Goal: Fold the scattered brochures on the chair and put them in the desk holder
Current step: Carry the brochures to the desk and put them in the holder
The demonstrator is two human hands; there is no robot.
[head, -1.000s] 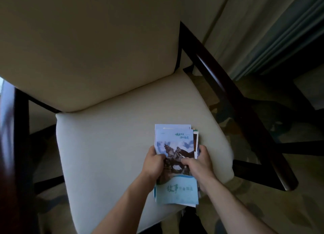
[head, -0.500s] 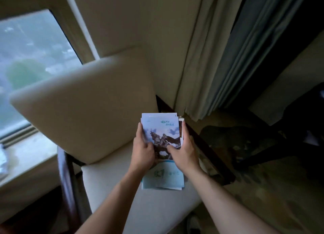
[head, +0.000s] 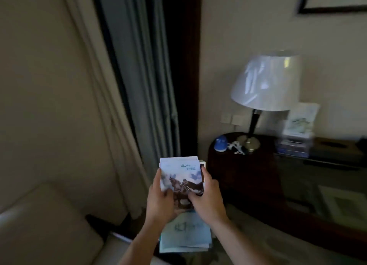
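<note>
A stack of folded brochures (head: 181, 174), light blue with a horse-and-rider picture on top, is held upright in front of me in mid-air. My left hand (head: 159, 201) grips its left edge and my right hand (head: 207, 200) grips its right edge, thumbs on the cover. The cream chair (head: 43, 221) is at the lower left, behind the hands. The clear desk holder (head: 296, 143) stands on the dark desk (head: 335, 161) at the right, with a pale brochure upright in it; it looks blurred.
A table lamp (head: 264, 86) with a white shade stands on a dark round cabinet top (head: 224, 143), beside a small blue object (head: 221, 144) and a white cable. Curtains (head: 139, 86) hang at centre left. A dark box (head: 333, 146) lies right of the holder.
My view has swung right, from the chair seat and window to the lamp and desk. Both hands lifted the stack off the chair seat and still hold it.
</note>
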